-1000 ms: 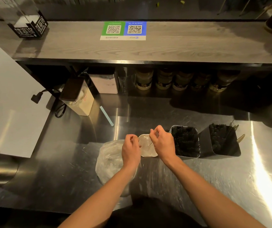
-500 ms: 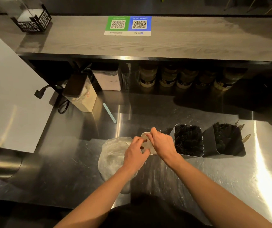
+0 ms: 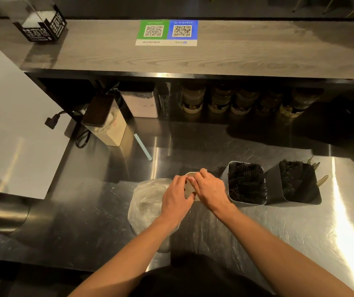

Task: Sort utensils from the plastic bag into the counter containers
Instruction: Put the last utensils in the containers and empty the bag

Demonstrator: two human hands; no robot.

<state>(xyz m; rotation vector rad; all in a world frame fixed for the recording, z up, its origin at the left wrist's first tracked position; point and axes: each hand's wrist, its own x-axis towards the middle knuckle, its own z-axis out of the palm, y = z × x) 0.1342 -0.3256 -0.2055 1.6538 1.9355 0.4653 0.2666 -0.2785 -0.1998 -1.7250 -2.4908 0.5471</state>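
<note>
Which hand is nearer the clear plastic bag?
Left. The left hand overlaps the right edge of the clear plastic bag; the right hand is further right, by a steel utensil container.

Clear plastic bag [image 3: 148, 202], black utensils [image 3: 246, 183], green-blue QR sign [image 3: 167, 33]

I am using two hands, my left hand [image 3: 177, 198] and my right hand [image 3: 209, 189], over one plastic bag [image 3: 148, 202] and three containers: one pale cup [image 3: 190, 174] and two steel bins [image 3: 246, 203] [image 3: 272, 185], which are holding more dark utensils [image 3: 246, 183] than I can count. Five jars [image 3: 193, 99] are standing under the shelf beside two boxes [image 3: 107, 125] [image 3: 141, 101], and one pale blue stick [image 3: 142, 146] is lying alone. One sign [image 3: 167, 42] is showing two QR codes [image 3: 153, 31] [image 3: 181, 31].
</note>
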